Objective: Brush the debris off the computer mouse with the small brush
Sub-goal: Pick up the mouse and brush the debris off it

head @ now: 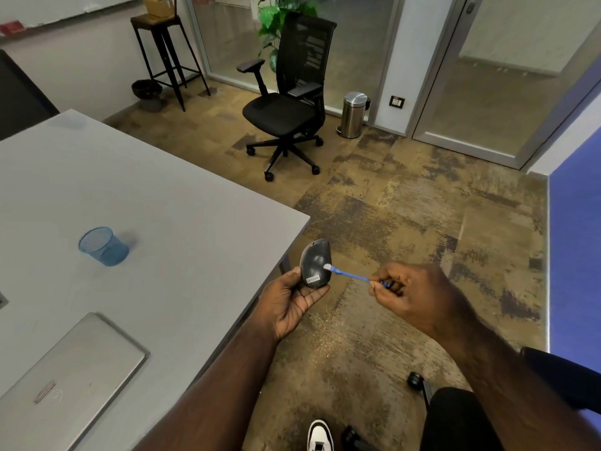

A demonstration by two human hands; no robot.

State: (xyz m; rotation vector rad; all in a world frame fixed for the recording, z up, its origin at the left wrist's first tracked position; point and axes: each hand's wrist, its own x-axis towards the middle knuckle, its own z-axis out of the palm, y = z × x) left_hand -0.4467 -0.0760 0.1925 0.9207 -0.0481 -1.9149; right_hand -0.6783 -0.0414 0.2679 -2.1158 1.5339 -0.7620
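Observation:
A dark grey computer mouse (314, 262) with a small white label is held upright in my left hand (289, 301), just past the table's right corner and above the floor. My right hand (409, 294) pinches the handle of a small blue brush (349, 276). The brush's white bristle tip touches the right side of the mouse's back. Fine pale specks lie on the carpet below the mouse.
A grey table (156, 203) fills the left, bearing a blue mesh pen cup (103, 246) and a closed silver laptop (68, 382). Beyond stand a black office chair (289, 102), a steel pedal bin (353, 114) and a black stool (166, 53). My shoe (320, 434) shows below.

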